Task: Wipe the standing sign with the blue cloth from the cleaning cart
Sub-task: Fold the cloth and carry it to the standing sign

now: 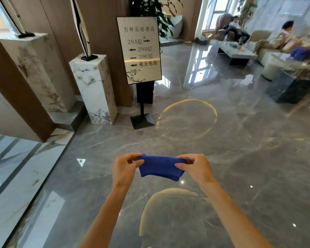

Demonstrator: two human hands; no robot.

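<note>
A folded blue cloth (159, 168) is stretched between both my hands, low in the middle of the view. My left hand (125, 167) pinches its left end and my right hand (195, 167) pinches its right end. The standing sign (139, 49), a pale panel with dark frame and printed arrows, stands ahead on a thin black pole with a square base (142, 120). It is well beyond my hands, apart from the cloth. The cleaning cart is not in view.
A white marble pedestal (95, 88) with a sculpture stands left of the sign, beside a wooden column. A potted plant rises behind the sign. At the right are a low table (238, 52), sofas with seated people and a dark block (290, 86). Glossy grey floor lies between.
</note>
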